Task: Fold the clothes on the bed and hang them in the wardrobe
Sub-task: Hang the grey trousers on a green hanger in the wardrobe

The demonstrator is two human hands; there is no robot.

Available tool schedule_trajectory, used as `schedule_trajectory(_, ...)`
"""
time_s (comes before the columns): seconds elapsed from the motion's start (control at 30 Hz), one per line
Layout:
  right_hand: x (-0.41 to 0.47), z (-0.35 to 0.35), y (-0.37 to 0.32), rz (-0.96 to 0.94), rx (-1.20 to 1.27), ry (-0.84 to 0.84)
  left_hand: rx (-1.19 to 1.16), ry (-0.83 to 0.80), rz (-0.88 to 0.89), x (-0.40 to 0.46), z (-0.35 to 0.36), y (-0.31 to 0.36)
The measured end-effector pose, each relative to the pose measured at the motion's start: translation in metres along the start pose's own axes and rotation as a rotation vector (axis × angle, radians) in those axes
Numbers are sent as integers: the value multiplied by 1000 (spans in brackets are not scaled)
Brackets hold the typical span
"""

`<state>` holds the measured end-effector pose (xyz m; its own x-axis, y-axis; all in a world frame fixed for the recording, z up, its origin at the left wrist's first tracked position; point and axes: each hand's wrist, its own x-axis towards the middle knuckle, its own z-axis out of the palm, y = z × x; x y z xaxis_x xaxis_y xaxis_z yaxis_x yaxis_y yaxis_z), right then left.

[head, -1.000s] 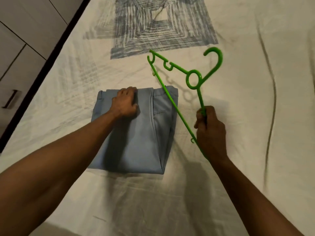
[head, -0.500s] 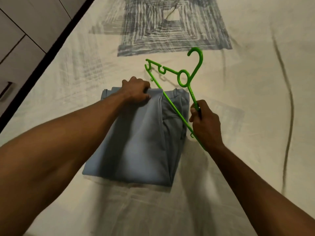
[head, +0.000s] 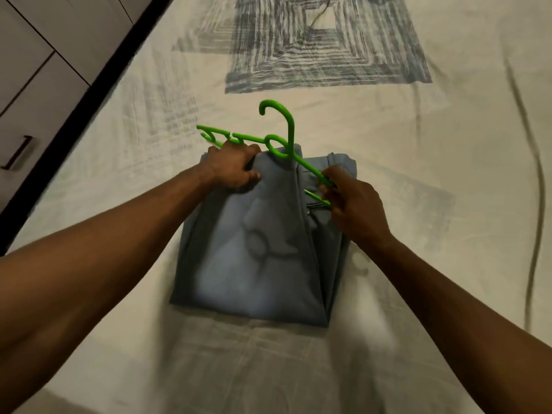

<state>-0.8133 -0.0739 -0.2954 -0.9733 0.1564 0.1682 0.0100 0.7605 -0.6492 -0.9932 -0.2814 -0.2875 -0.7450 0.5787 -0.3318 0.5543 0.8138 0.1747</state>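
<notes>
Two hands at work | left hand (head: 234, 168) gripped trousers' (head: 257, 249) far edge | right hand (head: 352, 201) pinched green hanger (head: 280, 141) over them | trousers lay folded on bed (head: 418, 174)

Folded blue-grey trousers (head: 260, 249) lie on the bed (head: 448, 174), on a cream sheet printed with a grey square pattern (head: 325, 43). The left hand (head: 233, 167) grips the far edge of the trousers, fingers curled over the cloth. The right hand (head: 352, 201) holds one arm of a green plastic hanger (head: 283, 141), which sits tilted above the far end of the trousers, its hook pointing away. The hanger casts a shadow on the fabric. At the far left, a dark bed edge and wardrobe panels (head: 38, 55) with a handle (head: 18, 152) show.
</notes>
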Motion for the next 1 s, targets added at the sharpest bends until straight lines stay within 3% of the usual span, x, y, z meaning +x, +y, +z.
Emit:
schedule_trajectory(0.07, 3, 1, 1, -14, -12, -10, 18, 59, -25, -4, 3, -16)
schedule_trajectory(0.2, 10, 1, 6, 32, -12, 17, -136, 378, 49, -18, 9, -27)
schedule_trajectory(0.3, 12, 3, 5, 31, -24, -8, -200, 499, 46, -26, 19, -22)
schedule_trajectory(0.47, 12, 12, -6, 24, -14, 0, -349, 608, -246, -25, 36, -8)
schedule_trajectory(0.6, 12, 15, -12, -61, -84, 6, -561, 847, -423, -48, 48, -17)
schedule_trajectory(0.77, 7, 13, -2, -266, -254, -36, -350, 718, -383, -68, 54, -54)
schedule_trajectory(0.9, 6, 14, 7, -458, -343, -62, -189, 630, -216, -52, 35, -74)
schedule_trajectory(1.0, 0, 17, 12, -490, -362, -115, 36, 519, -17, -40, 25, -80)
